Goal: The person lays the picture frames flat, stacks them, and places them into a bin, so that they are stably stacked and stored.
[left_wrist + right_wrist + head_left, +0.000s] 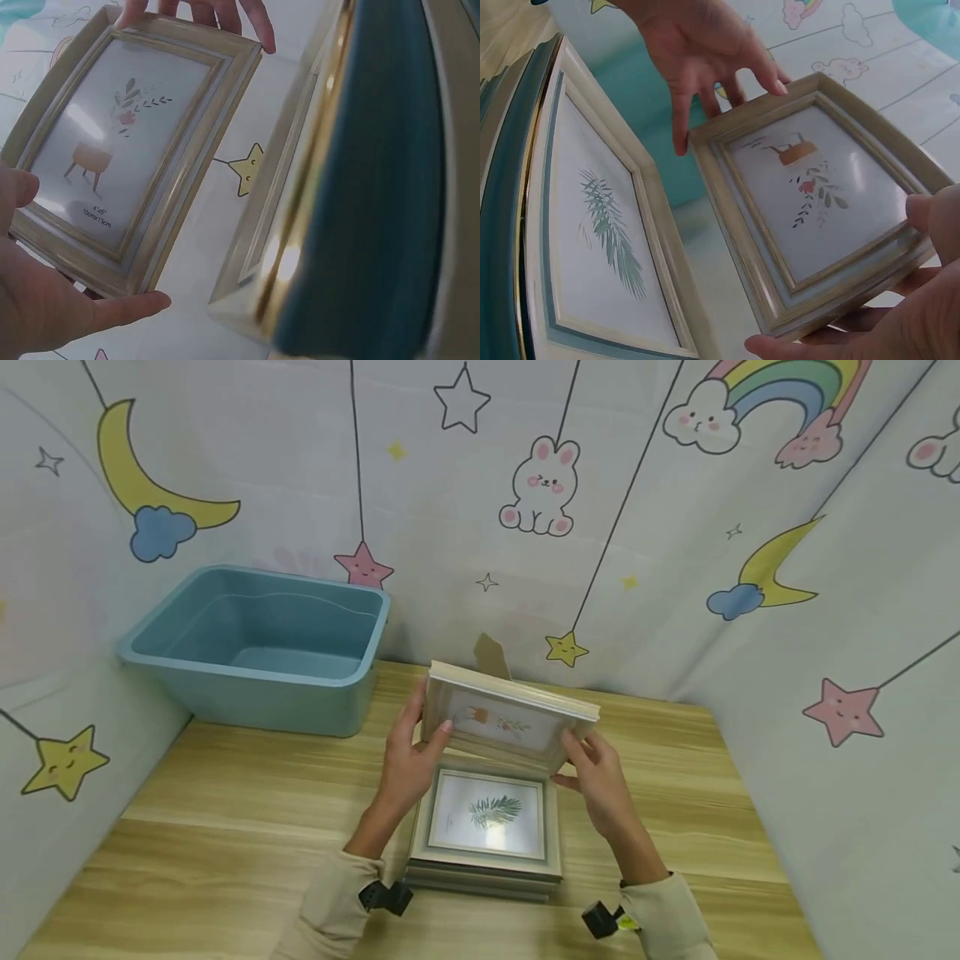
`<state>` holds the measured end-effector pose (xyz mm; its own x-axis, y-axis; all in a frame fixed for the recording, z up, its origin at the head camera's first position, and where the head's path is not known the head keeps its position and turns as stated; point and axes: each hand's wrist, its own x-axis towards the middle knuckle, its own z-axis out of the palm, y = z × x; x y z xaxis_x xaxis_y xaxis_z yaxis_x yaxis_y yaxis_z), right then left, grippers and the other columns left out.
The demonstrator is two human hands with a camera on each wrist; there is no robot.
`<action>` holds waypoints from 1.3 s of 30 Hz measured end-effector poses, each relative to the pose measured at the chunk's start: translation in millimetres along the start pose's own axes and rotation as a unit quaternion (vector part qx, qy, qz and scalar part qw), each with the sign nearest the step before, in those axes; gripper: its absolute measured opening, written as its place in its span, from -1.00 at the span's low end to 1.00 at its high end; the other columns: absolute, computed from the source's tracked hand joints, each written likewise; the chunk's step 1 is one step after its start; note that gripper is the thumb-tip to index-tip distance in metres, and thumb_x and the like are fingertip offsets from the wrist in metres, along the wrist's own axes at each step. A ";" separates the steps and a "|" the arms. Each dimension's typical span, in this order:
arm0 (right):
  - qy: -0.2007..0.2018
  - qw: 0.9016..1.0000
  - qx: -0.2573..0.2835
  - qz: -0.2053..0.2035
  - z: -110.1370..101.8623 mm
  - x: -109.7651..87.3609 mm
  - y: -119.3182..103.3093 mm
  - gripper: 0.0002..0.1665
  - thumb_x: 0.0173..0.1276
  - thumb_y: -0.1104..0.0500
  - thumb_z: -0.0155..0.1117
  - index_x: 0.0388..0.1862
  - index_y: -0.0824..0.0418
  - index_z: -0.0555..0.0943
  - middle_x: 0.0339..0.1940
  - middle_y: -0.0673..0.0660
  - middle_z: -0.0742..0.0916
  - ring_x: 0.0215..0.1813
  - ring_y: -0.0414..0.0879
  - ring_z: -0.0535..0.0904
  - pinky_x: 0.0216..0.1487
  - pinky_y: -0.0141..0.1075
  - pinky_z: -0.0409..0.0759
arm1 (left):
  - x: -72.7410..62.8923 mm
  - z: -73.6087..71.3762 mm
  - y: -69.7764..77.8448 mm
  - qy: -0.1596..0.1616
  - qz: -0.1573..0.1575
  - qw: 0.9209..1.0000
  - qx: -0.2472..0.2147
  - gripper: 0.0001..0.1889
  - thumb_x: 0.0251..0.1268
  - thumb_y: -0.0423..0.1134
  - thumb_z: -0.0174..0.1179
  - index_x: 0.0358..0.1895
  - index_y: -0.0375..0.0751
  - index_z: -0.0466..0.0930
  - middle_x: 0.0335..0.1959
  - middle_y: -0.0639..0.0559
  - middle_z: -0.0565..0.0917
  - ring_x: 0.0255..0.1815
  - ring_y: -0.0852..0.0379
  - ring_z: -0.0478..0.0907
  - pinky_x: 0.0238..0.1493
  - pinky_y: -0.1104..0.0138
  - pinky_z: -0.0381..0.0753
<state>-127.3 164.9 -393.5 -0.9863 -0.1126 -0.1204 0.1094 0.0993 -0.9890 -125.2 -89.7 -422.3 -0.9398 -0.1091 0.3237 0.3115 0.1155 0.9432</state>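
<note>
Both hands hold a cream picture frame (517,697) tilted up above a stack, its front turned toward me. Its picture shows a potted plant on legs, best seen in the left wrist view. My left hand (408,760) grips the left side, thumb on the front edge; my right hand (600,777) grips the right side the same way. A brown stand flap (491,655) sticks out behind the held frame. Below lies a stack of picture frames (483,877), the top one (607,225) showing a green palm leaf.
A blue plastic bin (255,693) stands at the back left of the wooden table (247,827). A white curtain (420,485) printed with stars, moons and a rabbit hangs behind and at the sides.
</note>
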 end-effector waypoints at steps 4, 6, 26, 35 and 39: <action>-0.011 1.000 -0.006 0.013 -0.2 0.1 2.6 -0.47 0.63 0.07 -0.04 0.45 0.27 0.32 0.36 0.37 0.48 0.26 0.15 0.50 0.13 0.11 0.65 | -1.4 2.3 2.9 -0.005 0.021 1.000 0.018 -0.27 0.40 -0.40 0.17 0.58 -0.08 0.12 0.44 -0.30 0.27 0.40 -0.29 0.27 0.11 -0.31 0.53; -0.014 1.000 -0.005 0.013 -0.1 -0.1 4.0 -0.49 0.63 0.09 -0.03 0.43 0.30 0.33 0.35 0.38 0.49 0.26 0.15 0.50 0.13 0.13 0.64 | -2.2 2.3 3.3 -0.006 0.023 0.999 0.025 -0.26 0.39 -0.41 0.18 0.58 -0.08 0.12 0.44 -0.30 0.26 0.42 -0.31 0.25 0.13 -0.35 0.49; -0.009 0.999 -0.010 -0.029 -1.9 0.4 18.1 -0.55 0.59 0.18 0.05 0.34 0.39 0.44 0.27 0.38 0.57 0.22 0.12 0.56 0.07 0.05 0.69 | 5.9 -4.6 4.1 -0.075 0.012 0.993 0.095 0.00 0.29 -0.23 0.35 0.64 0.04 -0.15 0.64 -0.17 0.01 0.63 -0.25 -0.02 0.52 -0.24 0.07; 0.009 0.997 -0.034 -0.075 2.5 -5.3 33.3 -0.63 0.54 0.29 0.07 0.19 0.50 0.51 0.16 0.40 0.62 0.10 -0.02 0.62 0.16 0.05 0.65 | 29.8 -18.6 2.8 -0.189 0.017 0.982 -0.003 0.24 0.09 -0.21 0.51 0.65 0.15 -0.30 0.61 -0.21 0.12 0.61 -0.22 0.07 0.49 -0.29 0.09; -0.001 0.992 -0.058 -0.116 1.6 -6.2 41.9 -0.67 0.50 0.33 0.12 0.14 0.51 0.55 0.11 0.37 0.66 0.09 -0.19 0.63 0.16 -0.01 0.66 | 39.6 -26.7 -1.3 -0.251 0.064 0.964 -0.068 0.30 0.08 -0.12 0.52 0.64 0.10 -0.42 0.63 -0.25 0.00 0.61 -0.29 0.02 0.48 -0.25 0.15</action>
<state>-116.4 168.1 -434.4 -0.9832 -0.1469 0.1087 -0.1350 0.1833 -0.9737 -159.1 -120.5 -408.8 -0.8317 0.3924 0.3928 0.4121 -0.0380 0.9104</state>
